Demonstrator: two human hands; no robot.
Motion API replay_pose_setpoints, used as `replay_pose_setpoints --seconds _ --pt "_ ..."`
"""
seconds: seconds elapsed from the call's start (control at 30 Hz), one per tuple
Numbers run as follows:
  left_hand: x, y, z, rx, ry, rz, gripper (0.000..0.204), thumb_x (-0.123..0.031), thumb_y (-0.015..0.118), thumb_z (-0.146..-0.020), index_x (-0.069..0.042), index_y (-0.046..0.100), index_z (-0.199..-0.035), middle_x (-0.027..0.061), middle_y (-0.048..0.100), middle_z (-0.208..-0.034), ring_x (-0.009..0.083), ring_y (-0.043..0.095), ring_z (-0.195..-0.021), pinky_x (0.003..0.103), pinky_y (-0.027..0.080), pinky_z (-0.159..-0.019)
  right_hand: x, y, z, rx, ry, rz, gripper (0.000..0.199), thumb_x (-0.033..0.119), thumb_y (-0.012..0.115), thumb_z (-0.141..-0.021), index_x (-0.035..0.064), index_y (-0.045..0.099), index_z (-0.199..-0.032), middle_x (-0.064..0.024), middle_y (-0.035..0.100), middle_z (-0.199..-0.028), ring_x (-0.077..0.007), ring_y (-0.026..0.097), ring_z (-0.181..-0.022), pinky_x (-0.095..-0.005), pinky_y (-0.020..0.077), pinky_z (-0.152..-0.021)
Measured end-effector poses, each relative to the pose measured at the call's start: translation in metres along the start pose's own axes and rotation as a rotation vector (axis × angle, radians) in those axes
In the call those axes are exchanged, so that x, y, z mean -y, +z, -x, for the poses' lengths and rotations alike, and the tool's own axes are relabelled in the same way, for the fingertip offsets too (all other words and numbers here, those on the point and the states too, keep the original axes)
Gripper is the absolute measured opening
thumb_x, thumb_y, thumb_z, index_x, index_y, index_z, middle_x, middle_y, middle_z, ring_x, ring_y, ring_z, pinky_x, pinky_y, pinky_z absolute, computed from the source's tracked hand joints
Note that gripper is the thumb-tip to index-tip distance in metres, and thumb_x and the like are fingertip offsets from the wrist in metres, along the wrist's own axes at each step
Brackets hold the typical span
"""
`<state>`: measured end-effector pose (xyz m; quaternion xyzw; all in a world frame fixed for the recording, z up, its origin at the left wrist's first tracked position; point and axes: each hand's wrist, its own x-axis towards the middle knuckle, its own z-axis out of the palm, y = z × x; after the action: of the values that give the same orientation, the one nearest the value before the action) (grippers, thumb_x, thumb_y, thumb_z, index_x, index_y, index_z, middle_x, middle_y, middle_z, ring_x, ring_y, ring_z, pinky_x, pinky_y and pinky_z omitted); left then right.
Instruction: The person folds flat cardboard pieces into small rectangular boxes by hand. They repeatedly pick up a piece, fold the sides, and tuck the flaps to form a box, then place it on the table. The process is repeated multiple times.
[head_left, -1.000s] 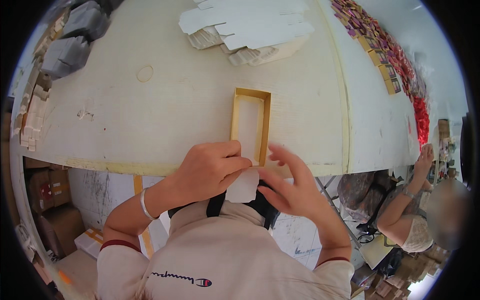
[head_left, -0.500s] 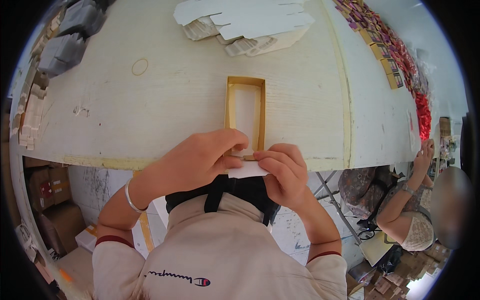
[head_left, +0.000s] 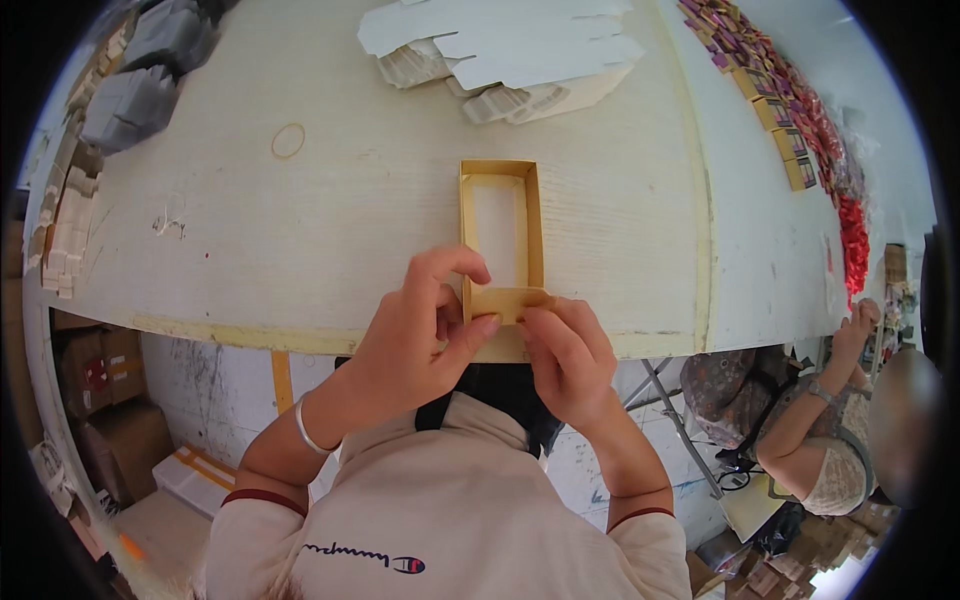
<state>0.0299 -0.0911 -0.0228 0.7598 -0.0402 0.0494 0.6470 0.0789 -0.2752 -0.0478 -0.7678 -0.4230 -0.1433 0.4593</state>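
Observation:
A shallow, open-topped gold cardboard box (head_left: 535,225) with a white inner bottom lies lengthwise in front of me on the table. Its near end wall (head_left: 508,302) stands folded up, showing gold. My left hand (head_left: 415,330) grips the near left corner, thumb on the outside of the end wall and bent index finger reaching over the inside. At the near right corner, my right hand (head_left: 572,358) pinches the same end wall between thumb and fingers. The fingertips of both hands are partly hidden.
A stack of flat white carton blanks (head_left: 500,50) lies at the far middle of the pale table (head_left: 330,230). A rubber band (head_left: 288,141) is left of the box. Grey stacked trays (head_left: 130,105) stand far left. Small gold boxes (head_left: 787,143) line the right, where another person's hands (head_left: 855,325) are.
The white flap at the box's near end has been folded up and over, so a gold end wall now stands there. My left hand has opened slightly around the corner.

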Motion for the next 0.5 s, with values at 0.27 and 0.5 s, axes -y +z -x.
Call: replay_pose_setpoints --seconds 0.27,0.5 --pt "-0.011 -0.006 -0.016 0.155 -0.141 -0.071 0.043 0.001 0.059 -0.088 -0.006 0.038 -0.125 0.0123 0.062 -0.087 0.0175 0.054 -0.061 0.027 0.046 -0.060 0.006 -0.005 -0.009 0.092 0.082 0.045 0.050 -0.018 0.061 -0.067 -0.0016 0.065 -0.114 -0.0183 0.053 -0.120 -0.0190 0.049 -0.069 -0.0296 0.0452 -0.059" --pt "0.008 0.000 -0.004 -0.084 0.316 -0.428 0.033 -0.006 0.071 -0.081 -0.004 0.054 -0.110 0.0125 0.061 -0.103 0.0232 0.061 -0.069 0.031 0.051 -0.059 0.002 -0.010 -0.014 0.171 0.109 0.006 0.048 -0.016 0.062 -0.067 -0.0016 0.066 -0.113 -0.0182 0.051 -0.121 -0.0169 0.048 -0.064 -0.0290 0.0443 -0.056"
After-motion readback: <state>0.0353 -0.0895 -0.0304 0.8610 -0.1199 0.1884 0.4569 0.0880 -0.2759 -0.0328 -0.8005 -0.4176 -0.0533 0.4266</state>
